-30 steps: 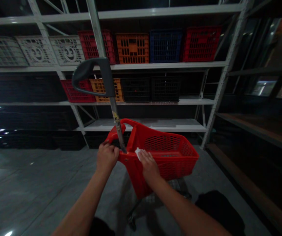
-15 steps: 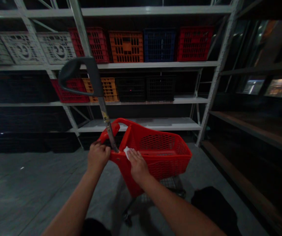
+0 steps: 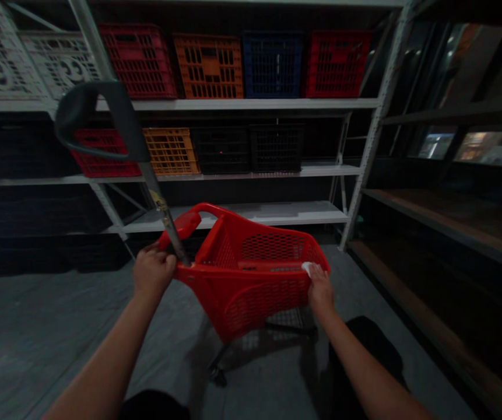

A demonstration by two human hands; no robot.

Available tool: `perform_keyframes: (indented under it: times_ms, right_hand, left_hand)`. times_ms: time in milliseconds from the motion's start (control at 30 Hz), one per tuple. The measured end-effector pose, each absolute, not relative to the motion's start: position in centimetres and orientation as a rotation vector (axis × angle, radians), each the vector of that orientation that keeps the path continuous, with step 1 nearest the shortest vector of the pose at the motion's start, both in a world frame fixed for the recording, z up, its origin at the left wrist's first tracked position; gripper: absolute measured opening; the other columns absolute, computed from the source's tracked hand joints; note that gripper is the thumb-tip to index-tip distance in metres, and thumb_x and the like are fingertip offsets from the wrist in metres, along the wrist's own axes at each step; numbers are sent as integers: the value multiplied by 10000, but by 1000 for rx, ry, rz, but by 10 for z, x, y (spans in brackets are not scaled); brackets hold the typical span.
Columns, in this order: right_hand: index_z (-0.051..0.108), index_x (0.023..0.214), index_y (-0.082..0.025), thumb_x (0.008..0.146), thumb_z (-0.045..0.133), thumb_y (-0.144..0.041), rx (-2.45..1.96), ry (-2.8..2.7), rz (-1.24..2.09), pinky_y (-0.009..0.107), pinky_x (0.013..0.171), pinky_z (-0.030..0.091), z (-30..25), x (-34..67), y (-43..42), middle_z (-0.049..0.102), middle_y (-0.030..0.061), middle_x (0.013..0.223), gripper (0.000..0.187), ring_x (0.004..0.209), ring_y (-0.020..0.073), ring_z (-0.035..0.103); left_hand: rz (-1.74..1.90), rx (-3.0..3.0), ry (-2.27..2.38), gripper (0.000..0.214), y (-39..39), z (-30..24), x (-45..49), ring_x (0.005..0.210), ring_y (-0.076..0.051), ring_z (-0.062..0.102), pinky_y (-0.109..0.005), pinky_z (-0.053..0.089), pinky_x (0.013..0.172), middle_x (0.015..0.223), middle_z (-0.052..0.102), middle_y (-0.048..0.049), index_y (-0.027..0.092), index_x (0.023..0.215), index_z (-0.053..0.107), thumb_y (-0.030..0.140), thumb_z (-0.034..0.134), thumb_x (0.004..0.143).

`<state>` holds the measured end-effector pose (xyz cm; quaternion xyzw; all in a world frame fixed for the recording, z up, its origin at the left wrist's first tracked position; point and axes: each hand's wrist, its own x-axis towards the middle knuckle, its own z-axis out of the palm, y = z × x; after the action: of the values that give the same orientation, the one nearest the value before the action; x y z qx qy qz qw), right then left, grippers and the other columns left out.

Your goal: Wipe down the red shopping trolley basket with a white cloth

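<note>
**Two holds on the red basket cart [image 3: 255, 291]**

Your left hand [image 3: 152, 274] is curled tight around the cart's near-left rim corner, at the foot of its grey pull handle [image 3: 115, 125]. Your right hand [image 3: 320, 290] pins a white cloth [image 3: 307, 268] under bent fingers onto the cart's right rim. Shelves [image 3: 233, 105] of crates [image 3: 209, 67] stand behind the cart.

Red mesh trolley basket [image 3: 255, 286] upright on grey floor [image 3: 36, 326]; white cloth [image 3: 306, 268] on right rim.

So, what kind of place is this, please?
Probably a dim storeroom or warehouse: tall metal shelving holds rows of coloured plastic crates, and the left hand grips a red wheeled basket while the right hand presses a white cloth on its rim.
</note>
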<state>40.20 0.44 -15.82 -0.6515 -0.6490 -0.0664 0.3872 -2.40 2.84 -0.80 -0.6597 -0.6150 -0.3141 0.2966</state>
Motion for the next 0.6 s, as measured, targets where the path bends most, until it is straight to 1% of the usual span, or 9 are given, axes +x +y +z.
perform_keyframes:
  times_ms: [67,233,333,400,467,600]
  right_hand:
    - [491,1251,-95,751,290,7,-1537,-1730,-73,439,1035,268,-145,350,6,503,133,1276,549,1248,208,374]
    - [400,1321,-110,794,352,-51,-1180,-2007,92,377,1064,235,-95,207,3,421,92,1354,532,1290,185,305]
    - [363,1342,-123,821,380,-113,-1038,-2068,78,376,1079,193,-73,171,0,394,76,1375,522,1302,187,279]
    - [352,1349,-145,820,362,-94,-984,-2111,50,382,1084,169,-72,178,-2,393,62,1377,532,1306,175,271]
    - [347,1352,-166,791,347,-47,-991,-2140,22,396,1082,163,-82,206,-2,404,57,1369,574,1302,163,279]
    - [370,1340,-181,716,335,23,-1173,-2103,-56,428,1070,185,-119,301,-1,445,69,1338,657,1284,161,316]
  left_hand:
    - [-837,-1736,-1648,268,25,-7,-18,996,-261,538,-388,409,895,676,638,-110,218,513,515,271,357,723]
    - [-833,-1715,-1688,284,17,-5,-5,995,-257,534,-370,405,905,666,628,-106,216,501,517,279,346,719]
    - [-828,-1704,-1694,293,16,-6,-5,993,-253,531,-360,404,909,667,626,-107,215,500,516,283,342,726]
    - [-819,-1715,-1695,293,17,-7,-7,1004,-254,524,-360,400,914,669,625,-109,213,505,514,285,341,731]
    - [-811,-1737,-1696,291,18,-8,-11,1014,-260,518,-363,397,916,671,623,-116,213,501,504,290,344,731]
    - [-826,-1787,-1670,277,24,-10,-22,1015,-264,515,-377,382,930,656,611,-109,219,492,472,299,348,726]
